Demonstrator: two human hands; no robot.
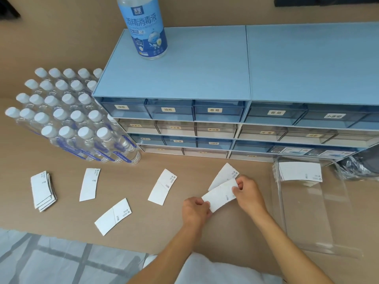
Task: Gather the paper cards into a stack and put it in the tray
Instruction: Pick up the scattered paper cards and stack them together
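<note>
Both hands hold one white paper card (220, 195) just above the brown table: my left hand (195, 208) pinches its lower left end, my right hand (247, 190) its upper right end. Under it lies another card (224, 174). Three single cards lie further left: one (162, 187), one (112, 216) and one (89, 184). A small stack of cards (43, 190) sits at the far left. The clear plastic tray (311, 214) stands at the right, with a stack of cards (300, 171) in its far end.
A blue drawer cabinet (174, 78) with labelled drawers stands behind the cards, a disinfectant bottle (146, 27) on top. A pack of capped water bottles (61, 111) stands at the left. Crumpled plastic wrap (359, 167) lies beyond the tray.
</note>
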